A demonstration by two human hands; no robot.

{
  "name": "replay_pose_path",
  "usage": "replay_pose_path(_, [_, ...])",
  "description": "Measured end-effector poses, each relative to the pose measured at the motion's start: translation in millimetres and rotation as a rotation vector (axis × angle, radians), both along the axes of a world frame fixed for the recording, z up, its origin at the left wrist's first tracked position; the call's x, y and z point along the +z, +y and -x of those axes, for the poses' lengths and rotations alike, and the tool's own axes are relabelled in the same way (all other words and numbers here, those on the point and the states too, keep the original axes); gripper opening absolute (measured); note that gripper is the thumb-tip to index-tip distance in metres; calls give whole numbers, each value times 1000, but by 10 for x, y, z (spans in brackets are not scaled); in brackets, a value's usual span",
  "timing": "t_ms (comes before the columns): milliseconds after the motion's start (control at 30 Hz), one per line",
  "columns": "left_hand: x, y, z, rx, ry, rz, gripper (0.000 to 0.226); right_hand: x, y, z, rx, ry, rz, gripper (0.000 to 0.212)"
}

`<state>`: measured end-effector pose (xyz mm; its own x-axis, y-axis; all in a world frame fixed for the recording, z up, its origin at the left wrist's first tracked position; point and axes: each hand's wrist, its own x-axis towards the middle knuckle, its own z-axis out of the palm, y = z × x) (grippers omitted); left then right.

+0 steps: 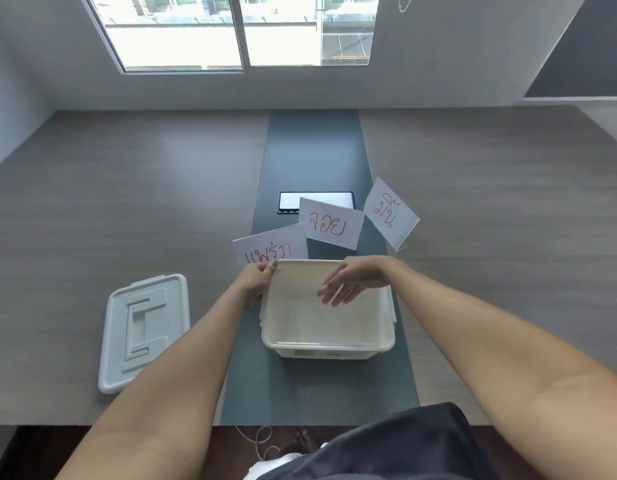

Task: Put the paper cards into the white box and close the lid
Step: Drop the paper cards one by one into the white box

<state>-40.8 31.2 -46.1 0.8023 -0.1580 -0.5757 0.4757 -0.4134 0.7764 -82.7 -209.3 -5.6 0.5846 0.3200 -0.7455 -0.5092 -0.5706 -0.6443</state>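
Cards first: three folded paper cards, tent-style w/ red handwriting, stand just beyond the white box [328, 317]. Left card [270, 245] sits right against the box's far-left corner, middle card [331, 223] a bit further behind the far rim, right card [390, 211] off the far-right corner, tilted. They look thin and very light, so probably floppy, easy to crease or blow over; best pinched at the fold or an edge, no real grip force needed.

Box is open-topped, empty as far as I can see, smooth matte plastic w/ rounded corners and a rolled rim. Looks rigid but light, so it may slide on the bench [127, 202] if nudged. It sits on the darker centre strip.

Left hand [260, 278] rests on the box's far-left rim, fingers curled at the corner beside the left card; can't tell if it's pinching the card or just the rim. Right hand [352, 282] hovers over the box interior, fingers spread loose, holding nothing.

Lid [144, 332] lies flat, well left of the box, moulded plastic w/ a recessed handle; prob. snaps on w/ rim pressure. Phone [315, 202] lies behind the middle card.
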Motion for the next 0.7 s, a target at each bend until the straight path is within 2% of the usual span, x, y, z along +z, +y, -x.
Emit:
replay_pose_path(300, [90,158,90,12,-41,-74,33,181,-45,-421,-244,-361,-53,35])
replay_pose_path(500, [48,314,105,62,-15,-45,33,227,254,-775,-82,-624,247,28])
replay_pose_path(700, [6,388,133,126,10,-15,43,146,559,-1106,-56,-677,380,38])
